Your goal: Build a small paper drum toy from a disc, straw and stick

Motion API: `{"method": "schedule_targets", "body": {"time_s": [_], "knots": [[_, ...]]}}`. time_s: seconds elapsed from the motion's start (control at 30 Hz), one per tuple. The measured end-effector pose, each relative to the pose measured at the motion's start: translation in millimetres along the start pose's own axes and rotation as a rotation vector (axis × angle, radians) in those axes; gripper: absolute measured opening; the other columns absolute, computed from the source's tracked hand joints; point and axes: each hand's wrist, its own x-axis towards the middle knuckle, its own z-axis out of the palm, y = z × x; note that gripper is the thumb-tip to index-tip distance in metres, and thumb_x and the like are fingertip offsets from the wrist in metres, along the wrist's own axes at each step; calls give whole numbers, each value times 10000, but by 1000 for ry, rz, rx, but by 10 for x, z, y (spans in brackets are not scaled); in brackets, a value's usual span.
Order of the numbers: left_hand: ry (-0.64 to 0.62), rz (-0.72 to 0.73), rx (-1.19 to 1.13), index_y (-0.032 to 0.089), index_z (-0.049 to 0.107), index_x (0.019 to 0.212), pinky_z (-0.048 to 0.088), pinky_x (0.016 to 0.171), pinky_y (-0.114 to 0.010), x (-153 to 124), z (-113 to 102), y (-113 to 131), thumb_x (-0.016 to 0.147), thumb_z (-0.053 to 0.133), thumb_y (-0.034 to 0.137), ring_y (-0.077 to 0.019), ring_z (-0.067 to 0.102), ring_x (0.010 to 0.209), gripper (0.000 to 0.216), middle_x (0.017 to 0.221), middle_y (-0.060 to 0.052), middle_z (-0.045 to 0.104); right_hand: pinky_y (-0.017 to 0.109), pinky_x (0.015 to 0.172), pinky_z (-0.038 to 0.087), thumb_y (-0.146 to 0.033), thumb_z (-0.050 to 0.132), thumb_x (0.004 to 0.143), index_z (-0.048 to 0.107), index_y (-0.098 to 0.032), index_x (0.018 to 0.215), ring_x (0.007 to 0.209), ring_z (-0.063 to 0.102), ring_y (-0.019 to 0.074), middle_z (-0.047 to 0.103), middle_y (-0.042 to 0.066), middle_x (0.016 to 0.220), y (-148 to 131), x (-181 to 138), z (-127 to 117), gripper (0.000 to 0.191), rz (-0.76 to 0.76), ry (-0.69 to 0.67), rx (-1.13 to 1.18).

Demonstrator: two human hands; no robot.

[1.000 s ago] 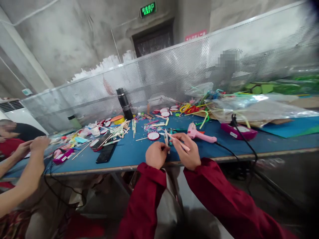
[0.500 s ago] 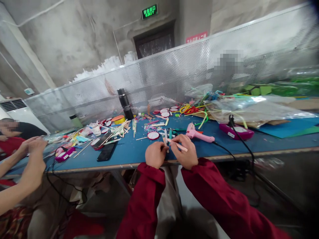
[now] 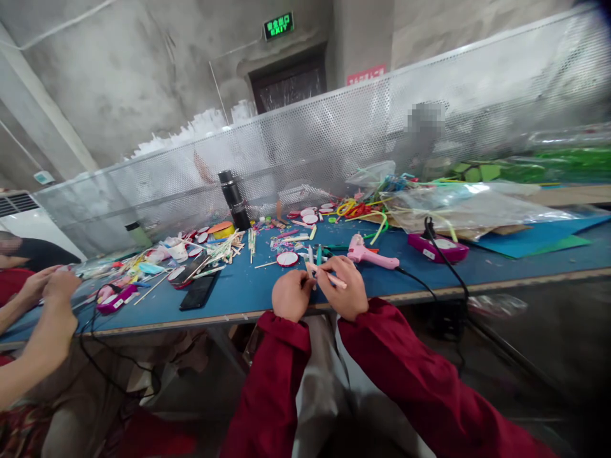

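At the table's front edge, my left hand (image 3: 291, 296) is closed, pinching a small flat wooden stick (image 3: 308, 266). My right hand (image 3: 347, 291) is closed around a pale pink pen (image 3: 336, 280), its tip end pointing at the stick. The two hands are close together, and the fingers partly hide the stick. Just beyond them lie several marker pens (image 3: 319, 254). A round white disc with a red rim (image 3: 287, 259) lies to their left. Right of my right hand rests a pink glue gun (image 3: 370, 256) with a black cord.
Left on the blue table (image 3: 252, 296) are a black phone (image 3: 200, 292), piled sticks (image 3: 226, 249) and a black thermos (image 3: 233, 200). Purple boxes (image 3: 436, 247) with cords, plastic sheets and coloured paper (image 3: 534, 236) lie right. A co-worker's hands (image 3: 60, 286) are far left.
The whole view has shifted slightly, so everything sits a little further left. My hands keep their grip on the stick and the pen, with hardly any movement.
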Motion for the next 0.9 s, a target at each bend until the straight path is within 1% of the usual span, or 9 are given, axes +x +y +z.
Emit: {"method": "schedule_targets", "body": {"time_s": [0.17, 0.3, 0.37, 0.53, 0.7, 0.8, 0.9], "knots": [[1, 2, -11, 210, 689, 843, 334, 659, -261, 0, -1, 1, 927, 539, 336, -153, 572, 780, 214, 863, -28, 675, 344, 735, 429, -207, 542, 854, 510, -240, 716, 714, 553, 190, 602, 9, 672, -15, 8, -3, 146, 1, 7, -8], [-9, -1, -11, 205, 681, 817, 338, 664, -259, 9, -2, 9, 917, 558, 326, -152, 572, 788, 199, 868, -28, 675, 341, 716, 431, -205, 539, 844, 502, -242, 690, 706, 552, 192, 592, 10, 661, -32, 9, -18, 163, 43, 29, 2], [-16, -4, -12, 203, 678, 811, 341, 670, -259, 11, -3, 11, 915, 564, 327, -153, 574, 795, 198, 870, -29, 677, 344, 713, 434, -205, 536, 843, 503, -242, 688, 706, 551, 195, 590, 11, 657, -39, 9, -25, 163, 41, 33, 17], [2, 2, -9, 206, 679, 834, 354, 692, -265, 5, 4, 5, 933, 533, 332, -160, 582, 812, 216, 876, -33, 679, 356, 753, 443, -192, 538, 834, 505, -244, 689, 719, 557, 193, 604, 8, 658, -53, 8, -31, 158, 16, 0, 20], [4, 4, 12, 212, 676, 833, 356, 693, -263, 1, 9, 5, 924, 552, 331, -158, 580, 811, 195, 867, -29, 675, 351, 739, 439, -181, 535, 824, 494, -242, 670, 735, 557, 200, 593, 11, 646, -47, 8, -26, 170, 39, 17, 16], [3, 1, 9, 211, 676, 841, 351, 689, -263, -1, 9, 7, 929, 543, 336, -156, 580, 807, 203, 867, -29, 678, 345, 734, 435, -180, 538, 829, 489, -241, 674, 733, 553, 197, 598, 9, 653, -38, 6, -25, 174, 18, -1, 21], [3, 6, 11, 208, 678, 839, 351, 694, -265, -3, 8, 10, 926, 550, 333, -159, 583, 816, 198, 874, -33, 681, 342, 724, 434, -185, 530, 840, 487, -241, 675, 725, 547, 195, 595, 10, 654, -36, 4, -28, 179, 31, -1, 27]]}}
